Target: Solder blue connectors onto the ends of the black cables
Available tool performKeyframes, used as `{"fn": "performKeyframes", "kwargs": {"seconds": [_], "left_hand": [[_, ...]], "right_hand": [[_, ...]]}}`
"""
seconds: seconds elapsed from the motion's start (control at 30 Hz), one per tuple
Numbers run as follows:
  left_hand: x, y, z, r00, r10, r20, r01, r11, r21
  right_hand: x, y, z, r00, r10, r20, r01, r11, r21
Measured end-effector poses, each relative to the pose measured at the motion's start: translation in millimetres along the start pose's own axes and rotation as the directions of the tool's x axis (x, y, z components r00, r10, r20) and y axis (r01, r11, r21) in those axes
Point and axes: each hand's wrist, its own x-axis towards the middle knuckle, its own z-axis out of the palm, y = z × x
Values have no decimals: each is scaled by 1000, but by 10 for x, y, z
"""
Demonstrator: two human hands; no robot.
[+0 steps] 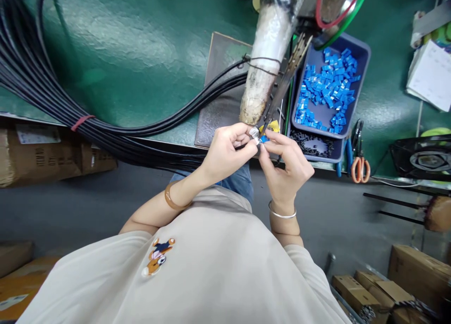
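My left hand (229,148) is closed in a pinch at the table's front edge. A bundle of black cables (151,156) runs in from the left to this hand, and a dark cable end shows between its fingers. Thumb and fingertips of my right hand (287,159) close on a small blue plastic piece (263,139), close against the left fingertips. Just behind the fingers are a yellow part (273,126) and the tip of a long metal bar (278,96). A wrapped white tube (262,65) hangs over the hands. The exact contact between cable and blue piece is hidden.
On the right stands a grey bin (364,63) of blue pieces, with small black parts (313,144) in front. Orange-handled scissors (360,169) lie beside it. A red tie (82,122) binds the cables. Further right are papers (430,75) and a black fan-like device (423,159).
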Motion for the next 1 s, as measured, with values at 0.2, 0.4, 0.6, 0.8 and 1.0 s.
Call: {"fn": "performKeyframes", "kwargs": {"seconds": [0.2, 0.4, 0.6, 0.8, 1.0], "left_hand": [[10, 2, -32, 998, -50, 48, 51, 999, -14], [26, -5, -31, 997, -66, 50, 68, 997, -41], [12, 18, -29, 999, -27, 26, 27, 1000, -16], [23, 41, -59, 990, -70, 119, 76, 996, -47], [30, 11, -48, 991, -70, 112, 74, 997, -37]], "right_hand": [[-7, -8, -3, 1000, -27, 8, 27, 1000, -14], [-16, 21, 16, 1000, -3, 17, 3, 1000, 6], [18, -10, -17, 1000, -2, 16, 2, 1000, -4], [-2, -5, -22, 1000, -6, 29, 6, 1000, 8], [-4, 19, -16, 999, 0, 43, -1, 1000, 3]]}}
